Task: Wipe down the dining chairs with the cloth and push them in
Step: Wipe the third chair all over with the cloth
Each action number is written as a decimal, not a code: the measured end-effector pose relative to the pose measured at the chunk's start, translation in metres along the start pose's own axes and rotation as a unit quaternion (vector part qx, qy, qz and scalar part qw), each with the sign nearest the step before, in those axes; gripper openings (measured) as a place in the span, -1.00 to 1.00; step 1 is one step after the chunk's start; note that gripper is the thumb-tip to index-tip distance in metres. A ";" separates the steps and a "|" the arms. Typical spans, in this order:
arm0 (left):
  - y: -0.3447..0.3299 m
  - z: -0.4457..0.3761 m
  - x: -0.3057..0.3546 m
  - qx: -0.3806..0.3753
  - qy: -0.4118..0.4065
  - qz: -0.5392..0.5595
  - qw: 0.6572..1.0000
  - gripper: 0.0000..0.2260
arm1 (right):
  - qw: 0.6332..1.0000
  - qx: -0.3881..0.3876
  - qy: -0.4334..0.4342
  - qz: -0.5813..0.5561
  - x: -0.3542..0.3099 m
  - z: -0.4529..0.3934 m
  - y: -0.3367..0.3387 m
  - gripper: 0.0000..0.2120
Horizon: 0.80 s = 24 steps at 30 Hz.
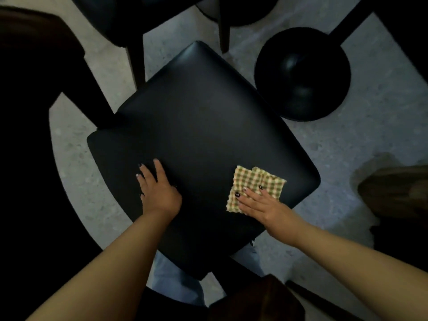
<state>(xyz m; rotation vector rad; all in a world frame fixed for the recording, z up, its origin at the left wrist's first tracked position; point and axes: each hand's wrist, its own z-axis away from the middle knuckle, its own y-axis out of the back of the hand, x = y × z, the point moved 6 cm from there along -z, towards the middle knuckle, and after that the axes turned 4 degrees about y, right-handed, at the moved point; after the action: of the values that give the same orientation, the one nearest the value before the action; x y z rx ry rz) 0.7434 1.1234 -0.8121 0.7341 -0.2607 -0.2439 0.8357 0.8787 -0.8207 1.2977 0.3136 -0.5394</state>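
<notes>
On chair seat (pixel 199 135): right hand (pixel 261 205) flat atop checked cloth (pixel 254 184); left hand (pixel 157 191) spread, beside.

A folded green-checked cloth (pixel 256 187) lies flat on the near right of the black padded chair seat (pixel 199 135).

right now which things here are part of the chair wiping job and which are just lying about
Part of the job:
- checked cloth, pressed flat under the right hand
- black chair seat, steadied by the left hand
- second dark chair beyond it

Just there:
- round black table base
- speckled floor
</notes>
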 end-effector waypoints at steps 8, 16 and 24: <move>-0.006 0.020 -0.029 0.051 0.229 0.229 0.945 -0.17 | 0.933 0.122 -0.153 -0.301 -0.003 -0.069 0.053 -0.42; -0.013 0.004 -0.055 0.020 0.166 0.161 0.973 -0.02 | 0.977 0.033 0.060 -0.201 -0.094 -0.284 0.079 -0.39; -0.027 -0.002 -0.055 0.026 0.167 0.158 0.973 -0.11 | 0.955 -0.111 0.219 0.166 -0.136 -0.349 0.009 -0.55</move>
<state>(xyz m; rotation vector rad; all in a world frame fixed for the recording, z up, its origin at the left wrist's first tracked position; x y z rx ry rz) 0.6889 1.1225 -0.8405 0.7604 -0.0613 0.1901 0.7543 1.2441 -0.8323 1.2075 0.4951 0.0758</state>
